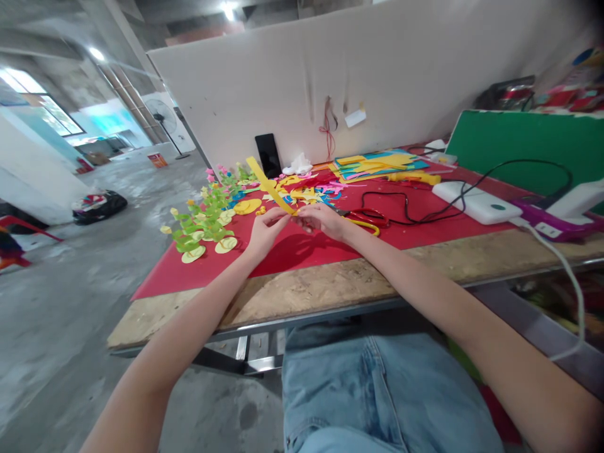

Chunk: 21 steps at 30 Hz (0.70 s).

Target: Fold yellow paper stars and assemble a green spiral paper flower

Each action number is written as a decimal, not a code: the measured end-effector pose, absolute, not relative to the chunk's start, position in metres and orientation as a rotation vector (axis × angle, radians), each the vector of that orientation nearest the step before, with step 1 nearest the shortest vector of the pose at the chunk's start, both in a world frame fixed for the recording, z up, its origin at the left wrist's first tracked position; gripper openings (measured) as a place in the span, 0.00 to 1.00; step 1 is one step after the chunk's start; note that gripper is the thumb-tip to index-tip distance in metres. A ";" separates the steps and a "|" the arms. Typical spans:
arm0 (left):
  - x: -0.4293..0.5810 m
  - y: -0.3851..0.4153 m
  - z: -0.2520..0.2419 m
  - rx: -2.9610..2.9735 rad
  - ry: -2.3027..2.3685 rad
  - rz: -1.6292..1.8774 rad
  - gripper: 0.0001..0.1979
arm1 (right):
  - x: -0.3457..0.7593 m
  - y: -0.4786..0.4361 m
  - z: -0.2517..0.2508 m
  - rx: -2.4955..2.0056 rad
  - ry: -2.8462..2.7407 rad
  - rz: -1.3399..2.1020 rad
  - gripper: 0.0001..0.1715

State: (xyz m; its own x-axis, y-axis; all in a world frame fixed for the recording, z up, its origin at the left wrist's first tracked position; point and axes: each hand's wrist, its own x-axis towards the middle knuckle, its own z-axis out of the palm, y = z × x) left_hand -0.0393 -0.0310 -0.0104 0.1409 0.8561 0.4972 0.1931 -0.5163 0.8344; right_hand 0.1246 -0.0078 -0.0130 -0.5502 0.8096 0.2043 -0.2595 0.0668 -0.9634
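Observation:
A long yellow paper strip (271, 187) slants up and to the left from between my hands. My left hand (267, 231) pinches its lower end. Close against it, my right hand (322, 220) has its fingers closed at the same end of the strip. The exact finger contact there is too small to make out. Just right of my right hand lie scissors with red and yellow handles (368, 220). Left of my hands stand several small paper flowers (202, 217) with green leaves on pale round bases. Yellow paper discs (247, 207) lie behind my left hand.
Coloured paper scraps (306, 187) are heaped behind my hands. A dark phone (268, 155) leans on the white panel. Yellow and blue sheets (377, 165), a yellow glue gun (415, 178), a black cable (406, 211) and a white power strip (476, 202) occupy the right side.

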 end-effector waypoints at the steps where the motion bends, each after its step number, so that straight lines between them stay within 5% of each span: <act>1: -0.040 -0.031 -0.011 1.815 1.012 1.418 0.10 | 0.125 -0.008 -0.013 -0.551 -1.506 1.634 0.10; 16: -0.038 -0.030 -0.015 1.723 1.086 1.372 0.10 | 0.124 -0.008 -0.012 -0.831 -1.573 1.407 0.18; 21: -0.039 -0.028 -0.018 1.585 1.049 1.334 0.07 | 0.124 -0.006 -0.012 -0.759 -1.626 1.208 0.12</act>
State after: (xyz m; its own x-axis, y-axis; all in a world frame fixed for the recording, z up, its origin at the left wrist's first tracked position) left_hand -0.0388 -0.0276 -0.0180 0.1013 0.9386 0.3298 0.0987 -0.3393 0.9355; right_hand 0.1242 -0.0056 -0.0121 -0.3668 0.8743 0.3179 -0.0518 0.3220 -0.9453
